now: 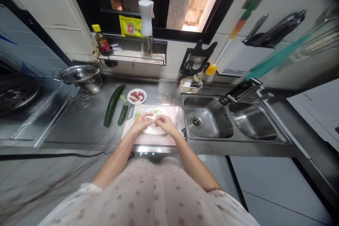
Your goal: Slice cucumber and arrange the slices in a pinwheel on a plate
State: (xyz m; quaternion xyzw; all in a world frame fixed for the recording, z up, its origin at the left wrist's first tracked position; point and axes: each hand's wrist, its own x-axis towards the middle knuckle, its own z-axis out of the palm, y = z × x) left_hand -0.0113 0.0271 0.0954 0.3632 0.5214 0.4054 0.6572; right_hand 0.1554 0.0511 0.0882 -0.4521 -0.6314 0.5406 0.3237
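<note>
My left hand (143, 123) and my right hand (164, 123) meet over a white plate (161, 131), their fingertips close together. The fingers of both are curled in a pinch around something small that I cannot make out. Pale green cucumber slices (155, 111) lie on the far part of the plate, just beyond my fingers. The plate rests on a pink cutting board (169, 142). More cucumber slices (137, 115) are on the board by my left hand. Left of the board lie a cut piece of cucumber (123, 114) and a long cucumber (113, 106).
Behind the board stands a small plate of red bits (137, 96). A lidded steel pot (84, 77) is at the back left. To the right is a double sink (209, 116) with a black faucet (238, 91). A knife handle (184, 133) shows at the board's right edge.
</note>
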